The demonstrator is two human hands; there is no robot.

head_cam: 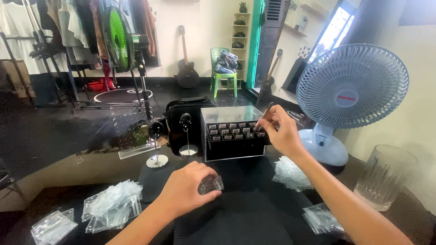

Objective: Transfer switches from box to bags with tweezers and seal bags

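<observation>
Left hand [186, 188]: rests on the dark mat, fingers curled and pinching a small clear bag [210, 184] between thumb and fingertips.
Bag: lies nearly flat, its free end pointing right.
Right hand [280, 131]: raised at the clear display box [231, 132], fingers pressed together around tweezers [265, 115].
Tweezers: long axis slanted, upper end up and right, tips down-left at the box's top right corner.
Nearby: piles of clear bags [111, 205], a blue fan [350, 86], a ribbed glass [385, 176].

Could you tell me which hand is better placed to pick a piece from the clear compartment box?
Likely the right hand: it holds tweezers right at the clear compartment box, while the left hand rests lower, holding a small clear bag.
</observation>
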